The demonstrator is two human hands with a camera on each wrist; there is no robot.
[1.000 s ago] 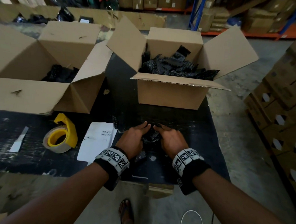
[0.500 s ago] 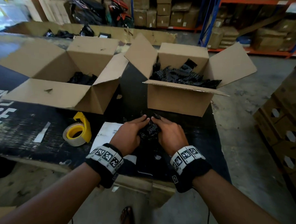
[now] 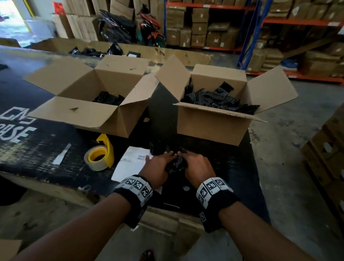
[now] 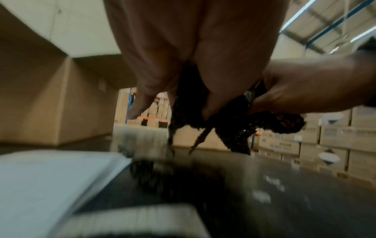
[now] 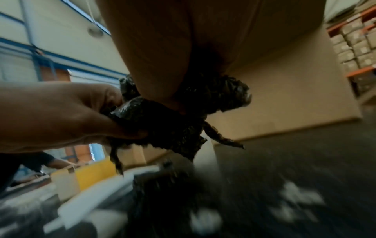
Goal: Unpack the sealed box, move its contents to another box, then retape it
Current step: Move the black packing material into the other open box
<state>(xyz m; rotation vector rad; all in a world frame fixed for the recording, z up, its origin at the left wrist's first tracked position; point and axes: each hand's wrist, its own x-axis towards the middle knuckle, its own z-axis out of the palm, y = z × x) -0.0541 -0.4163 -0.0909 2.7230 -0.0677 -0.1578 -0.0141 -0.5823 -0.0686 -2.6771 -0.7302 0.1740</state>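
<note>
Both the left hand (image 3: pixel 158 167) and right hand (image 3: pixel 197 166) now clutch the crumpled bundle of black glossy packets (image 3: pixel 175 165), raised off the black tabletop (image 3: pixel 234 167) where it lay before; beyond stand the left open cardboard box (image 3: pixel 86 115) and the fuller right open cardboard box (image 3: pixel 210 125).

Head view downward; wrist views close (shared: hands (image 3: pixel 176 167))

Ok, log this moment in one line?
hands: left and right grip black packets | above table | both boxes open | tape dispenser idle
</note>
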